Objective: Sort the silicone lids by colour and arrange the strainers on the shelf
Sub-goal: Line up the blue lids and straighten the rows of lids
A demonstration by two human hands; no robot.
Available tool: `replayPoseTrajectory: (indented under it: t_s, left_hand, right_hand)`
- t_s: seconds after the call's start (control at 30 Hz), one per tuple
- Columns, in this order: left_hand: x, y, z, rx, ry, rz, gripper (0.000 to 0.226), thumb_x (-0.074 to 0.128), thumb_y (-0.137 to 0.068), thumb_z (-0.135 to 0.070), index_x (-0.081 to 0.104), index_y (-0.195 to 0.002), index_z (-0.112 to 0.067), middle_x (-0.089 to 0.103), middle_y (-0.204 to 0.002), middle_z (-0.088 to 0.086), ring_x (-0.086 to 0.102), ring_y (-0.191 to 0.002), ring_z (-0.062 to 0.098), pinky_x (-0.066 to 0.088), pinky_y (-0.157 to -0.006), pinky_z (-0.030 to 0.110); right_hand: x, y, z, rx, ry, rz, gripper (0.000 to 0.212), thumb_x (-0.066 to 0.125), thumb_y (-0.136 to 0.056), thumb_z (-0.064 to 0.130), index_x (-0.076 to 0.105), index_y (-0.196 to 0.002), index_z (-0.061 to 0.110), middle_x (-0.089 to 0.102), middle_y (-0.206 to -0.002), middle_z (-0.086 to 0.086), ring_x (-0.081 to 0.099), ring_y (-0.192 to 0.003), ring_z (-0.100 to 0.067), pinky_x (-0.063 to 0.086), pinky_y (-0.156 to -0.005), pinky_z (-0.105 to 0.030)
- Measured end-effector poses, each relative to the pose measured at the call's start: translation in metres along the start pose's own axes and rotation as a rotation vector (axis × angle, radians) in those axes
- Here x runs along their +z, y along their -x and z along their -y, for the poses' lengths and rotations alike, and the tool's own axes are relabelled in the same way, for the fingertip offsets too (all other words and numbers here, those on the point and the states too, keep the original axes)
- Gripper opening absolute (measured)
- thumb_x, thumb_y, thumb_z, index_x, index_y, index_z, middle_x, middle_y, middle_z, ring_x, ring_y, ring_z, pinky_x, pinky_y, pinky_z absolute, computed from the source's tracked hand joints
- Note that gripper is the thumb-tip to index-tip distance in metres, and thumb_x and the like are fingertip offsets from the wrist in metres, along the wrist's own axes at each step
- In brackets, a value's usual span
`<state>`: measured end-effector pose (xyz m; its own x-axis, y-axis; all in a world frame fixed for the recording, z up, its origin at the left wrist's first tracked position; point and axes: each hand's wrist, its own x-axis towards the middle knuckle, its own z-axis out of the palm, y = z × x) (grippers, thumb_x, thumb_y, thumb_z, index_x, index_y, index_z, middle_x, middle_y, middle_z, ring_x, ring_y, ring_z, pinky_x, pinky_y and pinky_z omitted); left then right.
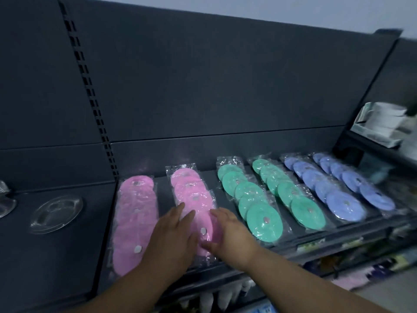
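Shelving of dark grey metal filled our view, and its shelf (56,256) carried six rows of silicone lids (306,213) in clear wrappers, running front to back. From left to right we saw the left pink row (135,222), the second pink row (191,188), two green rows (264,220) and two blue rows (345,206), each colour kept together. The second pink row lay between our two hands, and the left pink row lay just beside our left hand (173,233). That hand lay flat with straight fingers on the left edge of the second pink row, fingertips pointing towards the back panel (203,86). Our right hand (232,233) lay opened along the same row's right edge, fingers stretched forward and thumb touching its front part. Neither of the hands gripped anything. Well to the left, a clear plastic tray (56,214) lay on the shelf, apart from the lids. A shiny thing (5,199) was cut off by the left edge, and we could not tell what it was.
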<state>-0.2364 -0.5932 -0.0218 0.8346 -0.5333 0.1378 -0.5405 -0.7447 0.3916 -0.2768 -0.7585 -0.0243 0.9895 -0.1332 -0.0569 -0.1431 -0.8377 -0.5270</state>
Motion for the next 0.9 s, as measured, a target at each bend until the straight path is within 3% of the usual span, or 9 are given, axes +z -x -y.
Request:
replayPoseTrajectory:
  t_s: [0.1,0.2,0.27,0.4,0.47,0.53,0.67,0.77,0.9]
  left_hand:
    - [0.002,-0.008,-0.021,-0.018,0.086,-0.029,0.063,0.03,-0.086,-0.045,0.042,-0.142,-0.019,0.026,-0.155,0.003,0.025,-0.142,0.022,0.015,-0.116,0.026]
    - [0.015,-0.024,-0.049,-0.014,0.213,-0.062,0.054,0.042,-0.094,-0.033,0.031,-0.146,-0.021,0.017,-0.152,-0.013,0.015,-0.145,0.01,0.0,-0.108,0.006]
    - [0.03,-0.037,-0.072,-0.077,0.288,-0.046,0.057,0.048,-0.097,-0.028,0.025,-0.148,-0.021,0.015,-0.15,-0.016,0.013,-0.144,0.007,-0.004,-0.105,0.001]
    - [0.056,-0.072,-0.114,-0.34,0.478,-0.045,0.065,0.049,-0.096,-0.031,0.016,-0.151,-0.019,0.017,-0.158,-0.004,0.017,-0.144,0.01,0.013,-0.112,0.018]
    - [0.06,-0.089,-0.125,-0.432,0.571,-0.07,0.059,0.053,-0.095,-0.027,0.026,-0.147,-0.018,0.035,-0.147,-0.005,0.037,-0.128,0.009,0.029,-0.095,0.008]
    - [0.068,-0.109,-0.134,-0.526,0.631,-0.114,0.049,0.053,-0.095,-0.021,0.036,-0.141,-0.018,0.045,-0.126,-0.011,0.041,-0.105,0.003,0.032,-0.072,0.009]
    - [0.076,-0.137,-0.136,-0.681,0.683,-0.173,0.043,0.051,-0.096,-0.023,0.04,-0.137,-0.015,0.049,-0.13,-0.001,0.045,-0.103,0.013,0.033,-0.083,0.02]
    - [0.082,-0.151,-0.128,-0.748,0.77,-0.175,0.033,0.051,-0.095,-0.023,0.047,-0.128,-0.023,0.054,-0.122,-0.01,0.057,-0.103,0.017,0.046,-0.089,0.029]
    - [0.09,-0.162,-0.12,-0.762,0.832,-0.141,0.022,0.054,-0.088,-0.031,0.057,-0.109,-0.033,0.071,-0.101,0.0,0.069,-0.09,0.023,0.057,-0.08,0.046]
  right_hand:
    - [-0.024,0.002,-0.017,-0.014,-0.052,-0.121,0.07,0.068,-0.083,0.037,0.036,-0.143,0.019,0.037,-0.147,-0.001,0.036,-0.136,-0.016,0.021,-0.108,-0.014]
    - [-0.049,0.001,-0.049,0.037,-0.08,-0.234,0.061,0.065,-0.086,0.032,0.04,-0.14,0.018,0.039,-0.146,0.0,0.039,-0.133,-0.014,0.021,-0.106,-0.013]
    - [-0.062,-0.005,-0.074,0.072,-0.113,-0.224,0.062,0.065,-0.086,0.032,0.038,-0.141,0.019,0.035,-0.148,0.001,0.035,-0.136,-0.013,0.021,-0.108,-0.017]
    - [-0.083,-0.029,-0.115,0.085,-0.141,-0.15,0.074,0.069,-0.081,0.04,0.034,-0.143,0.02,0.033,-0.149,0.003,0.035,-0.136,-0.013,0.027,-0.11,-0.022]
    - [-0.086,-0.042,-0.124,0.057,-0.184,-0.125,0.071,0.072,-0.078,0.04,0.038,-0.137,0.02,0.04,-0.141,0.002,0.041,-0.129,-0.016,0.034,-0.105,-0.024]
    - [-0.089,-0.055,-0.136,0.014,-0.251,-0.086,0.066,0.074,-0.076,0.037,0.042,-0.131,0.021,0.047,-0.132,-0.001,0.046,-0.124,-0.019,0.038,-0.104,-0.028]
    - [-0.09,-0.082,-0.147,-0.048,-0.29,0.013,0.077,0.073,-0.077,0.039,0.036,-0.14,0.017,0.045,-0.134,-0.001,0.045,-0.125,-0.018,0.037,-0.105,-0.028]
    - [-0.086,-0.097,-0.15,-0.03,-0.356,0.05,0.081,0.074,-0.073,0.041,0.036,-0.14,0.018,0.046,-0.133,0.002,0.049,-0.119,-0.015,0.042,-0.102,-0.03]
    - [-0.081,-0.105,-0.153,-0.034,-0.373,0.079,0.083,0.072,-0.075,0.039,0.03,-0.144,0.018,0.042,-0.137,0.003,0.045,-0.125,-0.014,0.038,-0.102,-0.024]
